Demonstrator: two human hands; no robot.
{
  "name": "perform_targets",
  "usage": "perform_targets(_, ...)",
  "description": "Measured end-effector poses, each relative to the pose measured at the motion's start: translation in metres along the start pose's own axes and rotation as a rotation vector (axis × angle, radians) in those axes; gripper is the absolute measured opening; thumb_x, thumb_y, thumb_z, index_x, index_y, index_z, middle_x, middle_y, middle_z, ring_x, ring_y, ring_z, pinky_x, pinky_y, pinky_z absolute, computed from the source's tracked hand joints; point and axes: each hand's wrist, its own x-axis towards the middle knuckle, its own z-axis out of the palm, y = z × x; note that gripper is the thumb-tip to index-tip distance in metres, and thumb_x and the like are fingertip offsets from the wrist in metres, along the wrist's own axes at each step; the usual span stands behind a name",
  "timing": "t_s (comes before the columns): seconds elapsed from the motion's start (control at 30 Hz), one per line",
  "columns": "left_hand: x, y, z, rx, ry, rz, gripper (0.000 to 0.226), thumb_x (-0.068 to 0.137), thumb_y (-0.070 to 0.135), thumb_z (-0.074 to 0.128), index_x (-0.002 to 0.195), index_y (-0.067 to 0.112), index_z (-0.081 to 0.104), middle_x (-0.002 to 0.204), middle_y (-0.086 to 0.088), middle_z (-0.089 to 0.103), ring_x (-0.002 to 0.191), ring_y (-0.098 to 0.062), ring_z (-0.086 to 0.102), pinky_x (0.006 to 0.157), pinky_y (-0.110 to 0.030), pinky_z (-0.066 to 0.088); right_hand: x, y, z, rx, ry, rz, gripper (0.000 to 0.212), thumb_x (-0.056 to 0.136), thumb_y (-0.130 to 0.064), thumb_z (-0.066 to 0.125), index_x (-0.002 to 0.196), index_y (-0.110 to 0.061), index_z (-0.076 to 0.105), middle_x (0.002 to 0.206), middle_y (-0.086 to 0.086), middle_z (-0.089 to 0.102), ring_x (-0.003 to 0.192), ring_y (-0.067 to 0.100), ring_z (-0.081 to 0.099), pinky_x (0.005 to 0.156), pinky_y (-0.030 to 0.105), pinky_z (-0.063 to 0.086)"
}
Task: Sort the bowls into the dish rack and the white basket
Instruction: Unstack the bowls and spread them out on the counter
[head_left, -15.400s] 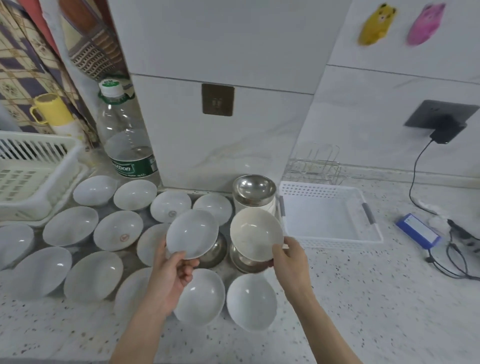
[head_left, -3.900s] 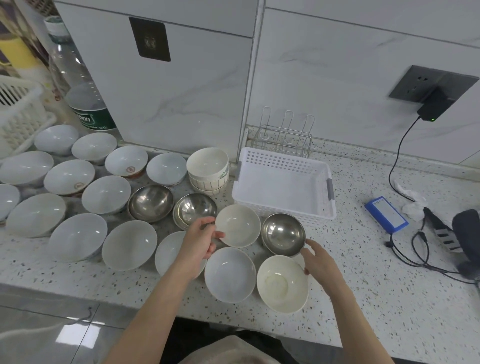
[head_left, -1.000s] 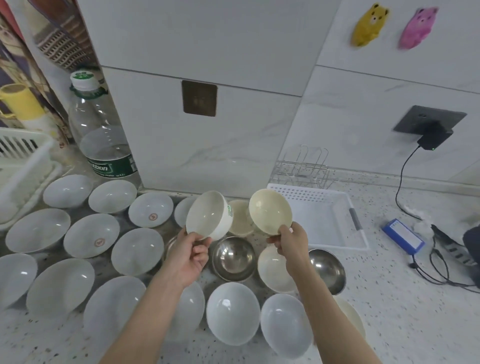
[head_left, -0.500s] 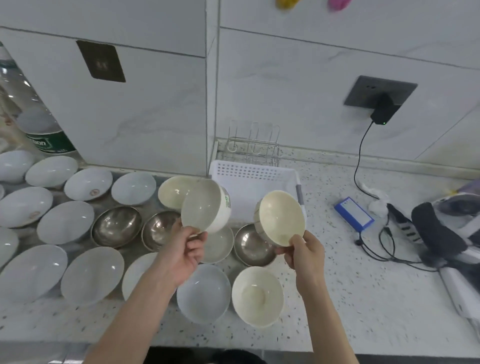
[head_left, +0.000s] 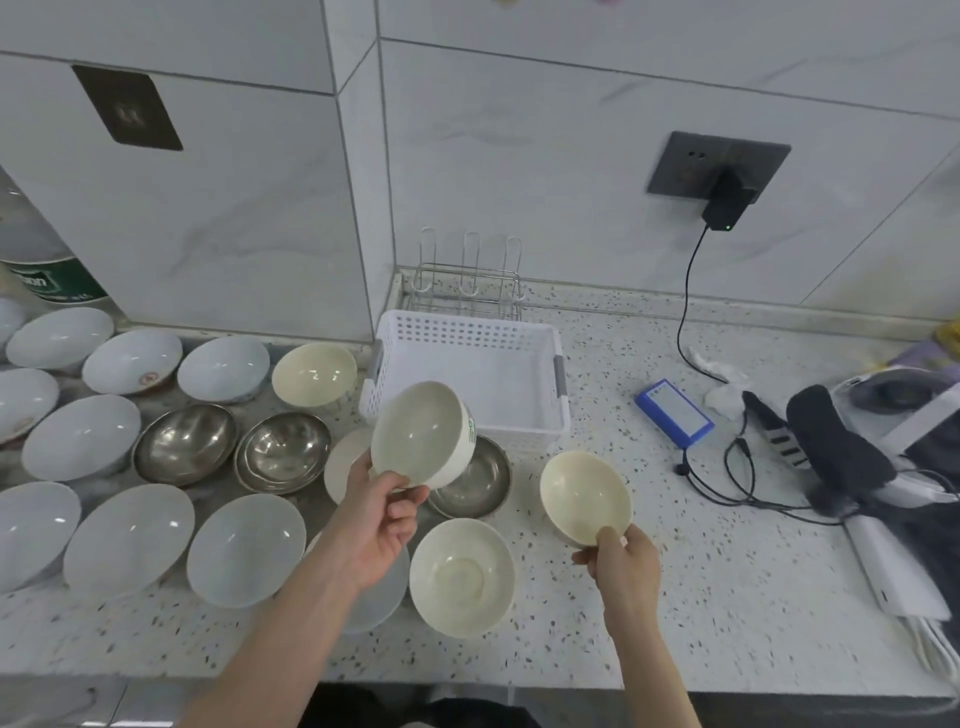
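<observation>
Cream ceramic in both hands, seen from the head view, the only one I have: my left hand (head_left: 382, 525) pinches a deep bowl (head_left: 423, 435) by its near rim, tilted, just in front of the white basket (head_left: 470, 371); my right hand (head_left: 621, 564) pinches a smaller cream bowl (head_left: 586, 499) the same way, above the bare tabletop (head_left: 727, 571). The wire rack (head_left: 467, 280) stands behind the basket, and neither holds a bowl yet. I judge these rim pinches thin: a slip drops the left bowl onto the steel bowl (head_left: 475, 486) beneath it. Reaching over the basket to the rack could clip its wall. Many bowls remain on the tabletop.
</observation>
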Motion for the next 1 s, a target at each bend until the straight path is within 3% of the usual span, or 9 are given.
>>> perform_targets(0.17, -0.004, -0.009, 0.0, 0.018, 0.024, 0.002, 0.043, 0.096, -0.002, 0.042, 0.12, 0.033, 0.05, 0.06, -0.014, 0.065, 0.035, -0.004, 0.038, 0.031, -0.013, 0.03, 0.008, 0.003, 0.005, -0.05, -0.078, -0.005, 0.024, 0.089, -0.005, 0.045, 0.108, -0.014, 0.056, 0.062, 0.017, 0.07, 0.05, 0.014, 0.05, 0.052, 0.029, 0.042)
perform_targets(0.43, -0.01, -0.016, -0.002, 0.013, 0.03, 0.002, 0.047, 0.096, -0.003, 0.043, 0.113, 0.041, 0.051, 0.059, -0.012, 0.065, 0.035, -0.004, 0.041, 0.031, -0.013, 0.031, 0.017, 0.003, 0.014, -0.06, -0.137, -0.006, 0.025, 0.088, -0.004, 0.045, 0.108, -0.015, 0.058, 0.061, 0.014, 0.07, 0.045, 0.008, 0.05, 0.051, 0.026, 0.041)
perform_targets(0.6, -0.01, -0.017, -0.003, 0.008, 0.039, 0.001, 0.049, 0.096, -0.004, 0.043, 0.114, 0.041, 0.051, 0.058, -0.013, 0.065, 0.035, -0.004, 0.041, 0.031, -0.013, 0.03, 0.021, 0.004, 0.015, -0.054, -0.147, 0.009, 0.026, 0.087, -0.004, 0.045, 0.108, -0.013, 0.058, 0.06, 0.013, 0.07, 0.054, 0.016, 0.048, 0.052, 0.029, 0.041)
perform_targets(1.0, -0.012, -0.021, 0.002, 0.04, 0.05, 0.004, 0.048, 0.096, -0.005, 0.043, 0.113, 0.038, 0.05, 0.061, -0.015, 0.066, 0.036, -0.005, 0.043, 0.032, -0.014, 0.033, 0.024, 0.002, 0.022, -0.043, -0.146, 0.003, 0.027, 0.089, -0.007, 0.046, 0.112, -0.019, 0.054, 0.065, 0.013, 0.072, 0.052, 0.012, 0.048, 0.05, 0.026, 0.041)
